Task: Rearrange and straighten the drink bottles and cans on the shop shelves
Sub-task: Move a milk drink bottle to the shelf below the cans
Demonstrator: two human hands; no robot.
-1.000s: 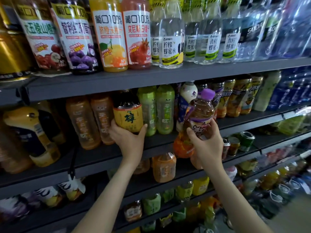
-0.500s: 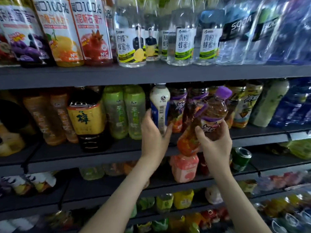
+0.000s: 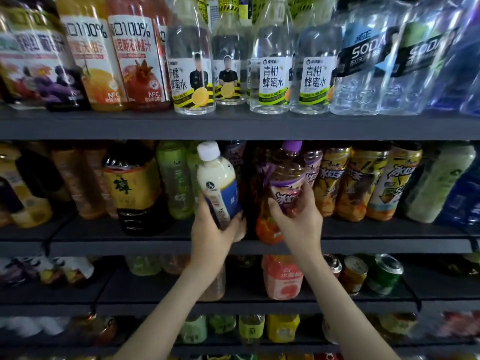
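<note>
My left hand grips the lower part of a milky white bottle with a white cap and blue label, tilted left in front of the second shelf. Just to its right, my right hand grips a purple-capped iced tea bottle with a purple and orange label, held in front of the same shelf row. Behind it stand more purple-label tea bottles, partly hidden.
Left of the hands stand green tea bottles and a dark bottle with a yellow label. Yellow iced tea bottles fill the right. Honey water and soda bottles line the top shelf. Cans and a pink bottle sit below.
My left hand left the dark yellow-label bottle, moved right and took hold of the white bottle, now lifted and tilted. My right hand kept the purple-capped bottle and carried it closer to the shelf row.
</note>
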